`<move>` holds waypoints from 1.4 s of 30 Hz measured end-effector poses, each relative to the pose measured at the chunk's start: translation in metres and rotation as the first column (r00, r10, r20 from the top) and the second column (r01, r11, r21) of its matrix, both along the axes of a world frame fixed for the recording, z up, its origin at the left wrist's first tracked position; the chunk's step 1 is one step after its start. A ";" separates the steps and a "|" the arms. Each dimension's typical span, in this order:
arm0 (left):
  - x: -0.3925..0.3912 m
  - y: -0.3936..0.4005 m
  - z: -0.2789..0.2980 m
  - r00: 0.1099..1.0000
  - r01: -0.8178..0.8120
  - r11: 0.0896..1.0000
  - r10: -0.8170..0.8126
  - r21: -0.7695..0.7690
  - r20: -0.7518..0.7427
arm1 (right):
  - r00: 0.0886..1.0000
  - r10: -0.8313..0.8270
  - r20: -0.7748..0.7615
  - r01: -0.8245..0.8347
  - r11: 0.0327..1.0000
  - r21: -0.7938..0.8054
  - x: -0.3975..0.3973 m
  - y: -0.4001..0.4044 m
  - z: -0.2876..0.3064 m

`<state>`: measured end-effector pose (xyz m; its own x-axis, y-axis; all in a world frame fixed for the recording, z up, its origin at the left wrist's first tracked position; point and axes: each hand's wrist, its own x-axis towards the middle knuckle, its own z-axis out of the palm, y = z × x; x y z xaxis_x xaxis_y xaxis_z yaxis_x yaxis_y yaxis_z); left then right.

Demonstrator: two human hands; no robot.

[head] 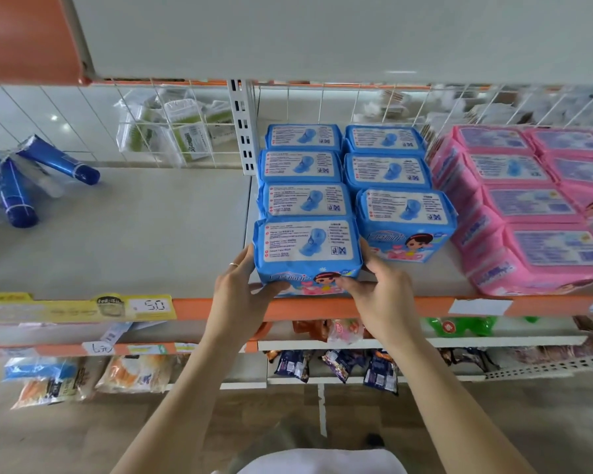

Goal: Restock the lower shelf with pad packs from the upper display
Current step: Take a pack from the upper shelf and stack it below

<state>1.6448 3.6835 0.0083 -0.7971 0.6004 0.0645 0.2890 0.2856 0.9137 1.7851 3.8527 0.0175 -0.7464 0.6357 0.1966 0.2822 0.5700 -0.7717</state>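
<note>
- Front blue pack (pixel 307 256) sits at frame centre, at the front lip of the shelf (pixel 117 234), its lower face just over the orange edge strip (pixel 408 307).
- Left hand (pixel 243 292) clamps the pack's left end: fingers up the side, thumb curled under the front face. Ring visible on one finger.
- Right hand (pixel 380 295) clamps the right end: fingers wedged between this pack and the neighbour blue pack (pixel 406 224), thumb on the front lower corner.
- Tight on the right: neighbour pack is touching or just beside. Behind: three more blue packs in the same column, butted together.
- Open room on the left: bare shelf surface from the pack across to the blue tubes (pixel 18 189) at left of frame.
- Overhead: underside of the next shelf (pixel 322 35) fills the top of frame.
- Pink packs (pixel 534 213) stacked at right of frame, apart from the blue rows.
- Wire back grid (pixel 185 131) closes the rear of the shelf.
- Pack look: blue soft wrap, white printed panel with pad diagram on top, cartoon girl on the front face, slightly puffed, no visible tears.
- Yellow price tag (pixel 79 307) on the edge strip, lower left; snack bags on lower shelves beneath.
</note>
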 end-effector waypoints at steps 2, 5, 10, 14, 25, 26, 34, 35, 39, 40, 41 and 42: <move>0.002 0.000 -0.005 0.999 -0.005 1.000 0.005 -0.012 -0.050 | 1.000 -0.014 -0.008 0.014 1.000 0.004 0.001 -0.001 -0.001; 0.002 0.000 -0.013 0.996 0.002 1.000 -0.003 -0.020 -0.085 | 1.000 -0.013 -0.010 0.013 1.000 -0.010 0.001 -0.003 -0.005; 0.001 0.000 -0.016 0.991 0.003 0.998 -0.012 -0.065 -0.134 | 0.999 -0.050 -0.012 0.050 0.998 -0.030 0.002 -0.009 -0.015; 0.003 -0.003 -0.012 0.993 -0.040 0.991 0.025 -0.128 -0.113 | 0.999 -0.038 0.009 0.038 0.998 -0.059 0.006 -0.008 -0.011; 0.023 -0.012 0.021 0.956 -0.014 0.988 -0.032 0.155 0.291 | 0.999 -0.019 0.026 0.021 0.998 -0.066 0.015 -0.017 0.026; 0.025 -0.010 0.023 0.962 -0.026 0.989 -0.014 0.143 0.271 | 0.999 -0.020 0.030 0.022 0.998 -0.061 0.014 -0.019 0.025; 0.021 -0.007 0.022 0.969 -0.033 0.993 0.004 0.113 0.248 | 0.886 -0.458 -0.075 0.456 0.889 -0.046 0.035 0.018 0.034; 0.021 -0.007 0.022 0.969 -0.032 0.993 0.002 0.116 0.248 | 0.871 -0.488 -0.058 0.489 0.872 0.008 0.037 0.031 0.037; 0.022 -0.006 0.018 0.963 -0.048 0.989 0.010 0.137 0.269 | 0.893 -0.389 0.226 0.365 0.920 0.143 0.030 0.077 0.042; 0.023 -0.006 0.018 0.961 -0.053 0.988 0.011 0.146 0.277 | 0.903 -0.334 0.270 0.307 0.942 0.136 0.025 0.082 0.042; 0.023 -0.006 0.018 0.959 -0.056 0.986 0.010 0.155 0.285 | 0.916 -0.284 0.284 0.258 0.958 0.126 0.022 0.084 0.042; 0.023 -0.006 0.018 0.957 -0.058 0.985 0.008 0.164 0.290 | 0.929 -0.249 0.274 0.223 0.967 0.120 0.019 0.084 0.041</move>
